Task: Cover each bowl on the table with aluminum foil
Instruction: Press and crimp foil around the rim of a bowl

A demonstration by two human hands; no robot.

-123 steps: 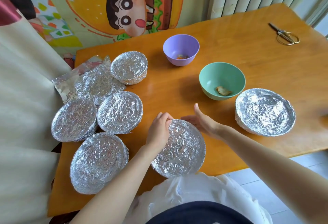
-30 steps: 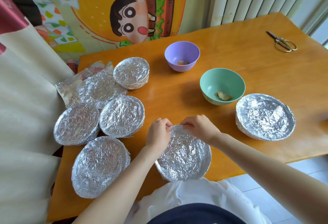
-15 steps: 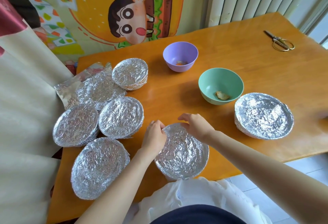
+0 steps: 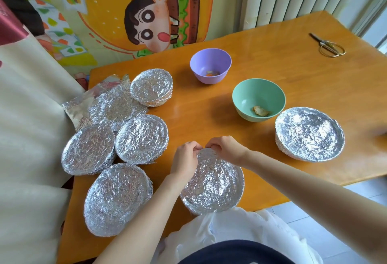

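Note:
A foil-covered bowl [image 4: 213, 184] sits at the table's near edge, tilted toward me. My left hand [image 4: 185, 160] and my right hand [image 4: 227, 149] both pinch the foil at its far rim, fingers curled, knuckles almost touching. Beyond them stand two uncovered bowls: a purple one [image 4: 210, 65] and a green one [image 4: 258, 98], each with a scrap of food inside. Several other foil-covered bowls [image 4: 141, 138] cluster at the left, and one more [image 4: 310, 134] sits at the right.
Loose foil sheets [image 4: 83, 106] lie at the table's far left corner, partly under a covered bowl. Scissors [image 4: 328, 45] lie at the far right. The orange table [image 4: 272, 58] ends close to my body; a cream cloth hangs at the left.
Both hands have come together at the far rim of the near bowl, the right moving left along the foil edge. The bowl has stayed at the near edge.

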